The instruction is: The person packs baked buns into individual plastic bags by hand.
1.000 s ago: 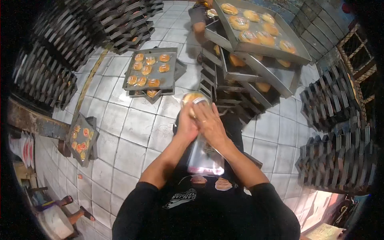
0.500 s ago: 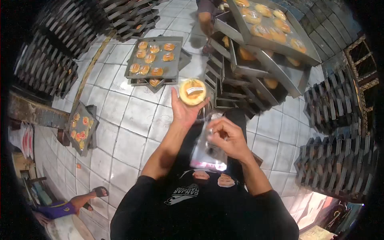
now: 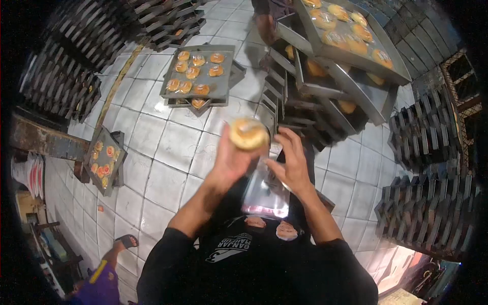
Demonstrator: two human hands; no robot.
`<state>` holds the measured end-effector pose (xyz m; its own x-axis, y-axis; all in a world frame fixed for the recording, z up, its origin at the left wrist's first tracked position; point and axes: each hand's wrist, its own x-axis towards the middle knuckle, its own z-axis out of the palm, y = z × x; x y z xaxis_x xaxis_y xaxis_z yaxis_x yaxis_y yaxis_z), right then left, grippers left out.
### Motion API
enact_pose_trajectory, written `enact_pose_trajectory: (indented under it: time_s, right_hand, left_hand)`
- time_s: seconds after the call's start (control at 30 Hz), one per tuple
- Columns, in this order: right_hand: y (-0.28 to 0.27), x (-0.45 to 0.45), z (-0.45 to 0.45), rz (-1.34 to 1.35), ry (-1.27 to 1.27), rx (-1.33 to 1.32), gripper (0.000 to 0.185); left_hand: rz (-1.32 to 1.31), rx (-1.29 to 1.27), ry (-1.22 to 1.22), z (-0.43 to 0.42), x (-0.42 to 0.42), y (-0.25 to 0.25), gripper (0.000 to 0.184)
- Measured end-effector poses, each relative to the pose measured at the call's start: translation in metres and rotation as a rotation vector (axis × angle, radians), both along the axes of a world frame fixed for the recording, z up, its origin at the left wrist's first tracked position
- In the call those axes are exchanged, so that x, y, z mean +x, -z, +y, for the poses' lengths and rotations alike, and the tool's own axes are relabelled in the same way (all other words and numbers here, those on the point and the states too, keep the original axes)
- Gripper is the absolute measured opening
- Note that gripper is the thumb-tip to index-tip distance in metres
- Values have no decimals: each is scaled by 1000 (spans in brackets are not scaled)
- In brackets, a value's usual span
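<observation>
A round golden bun [image 3: 248,134], blurred by motion, rests against the palm and fingers of my left hand [image 3: 233,155]. In the earlier view a white printed strip shows on its top. My right hand [image 3: 293,165] hovers just right of the bun, fingers apart and curved, with nothing visible in them. Below it, a stack of clear plastic bags [image 3: 266,195] with a pinkish lower edge lies on my lap. Whether my right fingertips touch the uppermost bag cannot be made out.
Ahead on the tiled floor [image 3: 168,137], a tray [image 3: 208,81] carries several wrapped buns. A tall stack of metal trays [image 3: 351,63] with buns stands close on the right. Another bun tray [image 3: 104,162] sits left. Tray stacks line both sides. A person in purple [image 3: 104,282] is at lower left.
My left hand and the bun have shifted slightly down and right. My right hand has risen from the plastic bags toward the bun, its fingers spreading. The person at lower left has moved.
</observation>
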<state>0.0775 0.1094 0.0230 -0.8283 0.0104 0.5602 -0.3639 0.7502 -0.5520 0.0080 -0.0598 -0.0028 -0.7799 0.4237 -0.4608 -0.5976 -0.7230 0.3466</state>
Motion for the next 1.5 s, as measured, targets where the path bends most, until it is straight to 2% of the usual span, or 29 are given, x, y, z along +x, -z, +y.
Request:
enact_pose_trajectory:
  time_s: [0.03,0.07,0.1,0.13,0.17,0.2,0.27,0.3,0.33,0.37,0.4,0.43,0.47,0.53,0.6,0.67,0.7,0.8,0.83,0.87,0.97,1.07,1.17,1.23,1.27,1.37,1.43,1.47,1.5]
  right_hand:
    - [0,-2,0,31,-119,-19,35]
    - [1,4,-1,42,-229,-45,37]
    - [-13,6,-4,64,-233,40,30]
    - [-11,0,-1,71,-222,46,30]
    - [-6,-7,3,-162,-161,-135,27]
    - [3,-15,6,-391,-105,-313,24]
    - [22,-28,15,-424,-104,-370,23]
    - [22,-30,16,-467,-39,-359,21]
    - [24,-32,18,-509,34,-352,20]
    - [39,-34,21,-367,11,-227,22]
    - [30,-33,17,-363,16,-222,22]
    - [17,-32,9,-247,-32,-224,24]
    - [7,-32,4,-134,-83,-226,27]
    - [7,-43,9,-99,-43,-183,33]
    - [18,-64,29,-537,11,-439,33]
    - [17,-67,39,-671,-41,-925,34]
    - [17,-57,40,-737,-55,-947,34]
    - [59,-14,33,-914,-78,-950,32]
    - [78,1,28,-1026,-57,-1054,31]
    - [96,15,23,-1137,-36,-1156,30]
    - [93,44,7,-1052,9,-1183,27]
    - [80,51,9,-955,51,-1195,29]
    - [80,59,12,-1017,-32,-1340,27]
    - [90,67,9,-1016,-38,-1420,27]
    - [95,70,7,-1018,-47,-1497,27]
    - [104,67,21,-964,-106,-1566,24]
    - [35,46,27,-700,-107,-1382,28]
    - [-3,37,49,-516,-25,-834,21]
    - [-19,26,74,-222,19,-579,18]
  left_hand:
    - [78,147,156,-2,13,8,55]
    - [69,144,153,-6,10,28,55]
    - [294,-199,138,-11,8,30,50]
    - [362,-345,77,-9,1,30,49]
    - [418,-503,18,-7,-6,28,48]
    - [471,-431,74,-9,-14,40,46]
    - [432,-438,231,-5,-11,36,47]
    - [537,-576,119,1,-10,29,39]
    - [547,-575,101,0,-13,33,39]
    - [627,-673,48,-1,-14,42,33]
    - [706,-768,0,1,-14,48,28]
    - [723,-705,-112,8,-13,41,22]
    - [725,-698,-111,10,-15,38,22]
    - [621,-761,-108,8,-19,36,24]
    - [628,-856,-109,4,-29,38,24]
    - [794,-1082,-407,-5,-32,43,23]
    - [785,-1088,-406,-12,-27,48,23]
    - [709,-989,-152,-38,16,74,23]
    - [632,-927,-54,-43,25,91,23]
    - [496,-840,15,-41,33,83,21]
    - [476,-767,39,-44,43,80,20]
    - [652,-802,-53,-38,42,76,19]
    - [596,-924,-19,-41,54,84,17]
    - [403,-841,32,-43,61,84,16]
    - [404,-843,33,-46,61,84,16]
    - [360,-641,126,-40,44,65,17]
    - [392,-301,-63,-12,27,41,21]
    - [487,-221,-37,1,17,30,26]
    - [489,-214,-45,21,15,-5,29]
